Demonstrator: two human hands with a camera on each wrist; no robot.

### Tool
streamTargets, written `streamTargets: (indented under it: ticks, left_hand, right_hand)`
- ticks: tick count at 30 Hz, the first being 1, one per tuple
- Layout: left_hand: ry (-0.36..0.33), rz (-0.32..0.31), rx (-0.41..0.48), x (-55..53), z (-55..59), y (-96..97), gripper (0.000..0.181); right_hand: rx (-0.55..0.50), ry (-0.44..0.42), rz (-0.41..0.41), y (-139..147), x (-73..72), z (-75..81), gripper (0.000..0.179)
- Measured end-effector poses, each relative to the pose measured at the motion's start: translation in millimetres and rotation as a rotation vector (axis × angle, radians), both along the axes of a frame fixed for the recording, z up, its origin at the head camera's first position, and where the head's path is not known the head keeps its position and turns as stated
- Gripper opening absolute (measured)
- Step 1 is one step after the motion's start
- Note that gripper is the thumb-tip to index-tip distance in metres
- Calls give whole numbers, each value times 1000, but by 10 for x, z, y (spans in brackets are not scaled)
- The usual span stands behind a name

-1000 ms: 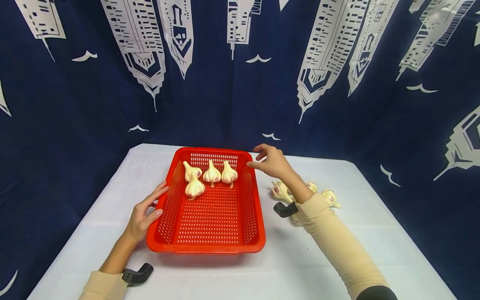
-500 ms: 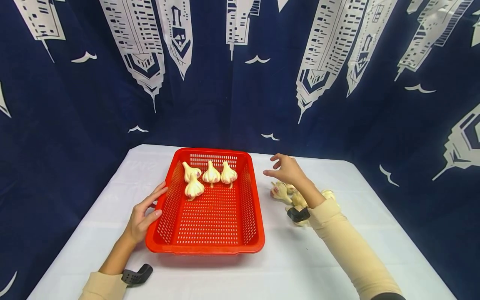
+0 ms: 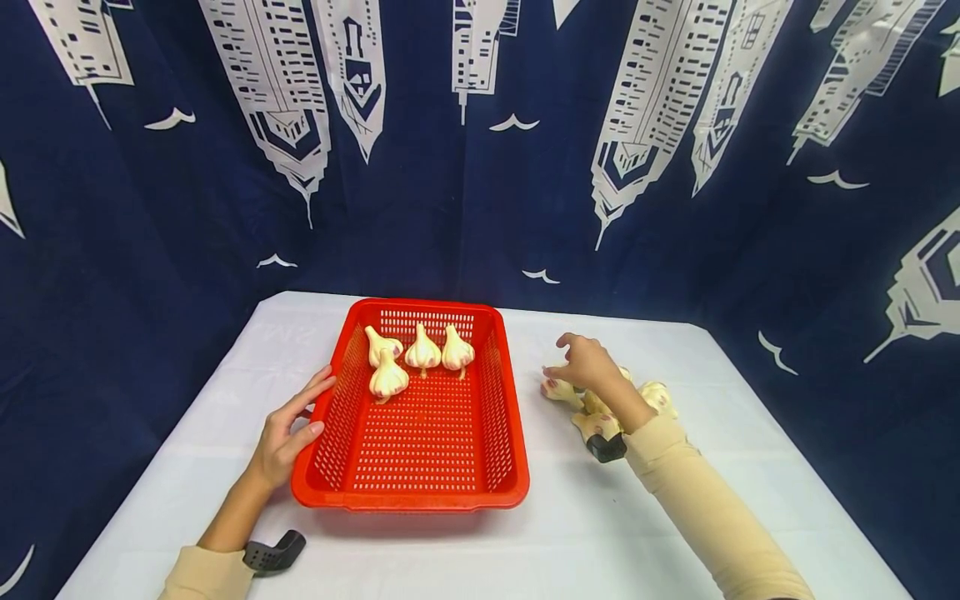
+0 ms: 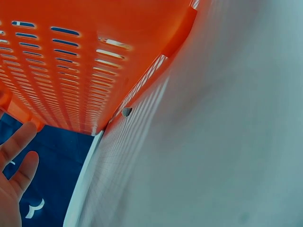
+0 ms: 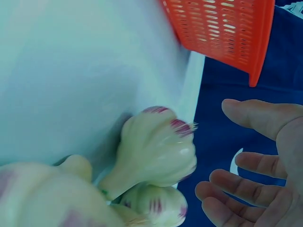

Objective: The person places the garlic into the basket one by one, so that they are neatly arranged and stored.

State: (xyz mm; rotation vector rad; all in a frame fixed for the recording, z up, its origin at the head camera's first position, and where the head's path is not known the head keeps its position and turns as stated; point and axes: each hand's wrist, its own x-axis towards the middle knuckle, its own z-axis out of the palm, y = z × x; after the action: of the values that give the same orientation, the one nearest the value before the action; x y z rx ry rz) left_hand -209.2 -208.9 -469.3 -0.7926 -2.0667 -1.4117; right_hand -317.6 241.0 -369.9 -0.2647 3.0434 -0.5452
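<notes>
A red perforated plastic basket [image 3: 420, 450] stands on the white-covered table, with several garlic bulbs [image 3: 388, 379] grouped toward its back. Along the basket's left rim rests my left hand [image 3: 288, 429], fingers extended and thumb spread. The left wrist view shows that hand's fingers [image 4: 21, 139] by the slotted wall. My right hand [image 3: 592, 367] hovers over a pile of garlic bulbs [image 3: 561, 392] to the right of the basket, partly covering it. In the right wrist view, its fingers and thumb are spread apart beside a purple-streaked garlic bulb [image 5: 156, 149], with nothing between them.
A dark blue cloth [image 3: 465, 208] printed with white buildings hangs behind the table. One more garlic bulb [image 3: 658, 398] lies at the right side of the pile. The white tabletop [image 3: 570, 533] extends in front of the basket and pile.
My right hand has moved from the basket's right back corner rightward and down to the garlic pile. The left hand and basket have stayed in place.
</notes>
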Motion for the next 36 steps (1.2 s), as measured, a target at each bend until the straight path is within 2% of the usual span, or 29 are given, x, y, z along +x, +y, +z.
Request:
streamTargets:
  ticks: [15,36]
  left_hand:
    - [-12,10,-11,6,-33,-5,56]
    - [-15,9,-9,-10,-26,-4,55]
  right_hand:
    - [-4,-11,-10,55,23,-241,61]
    - [53,20,-10,90,11,-369,66]
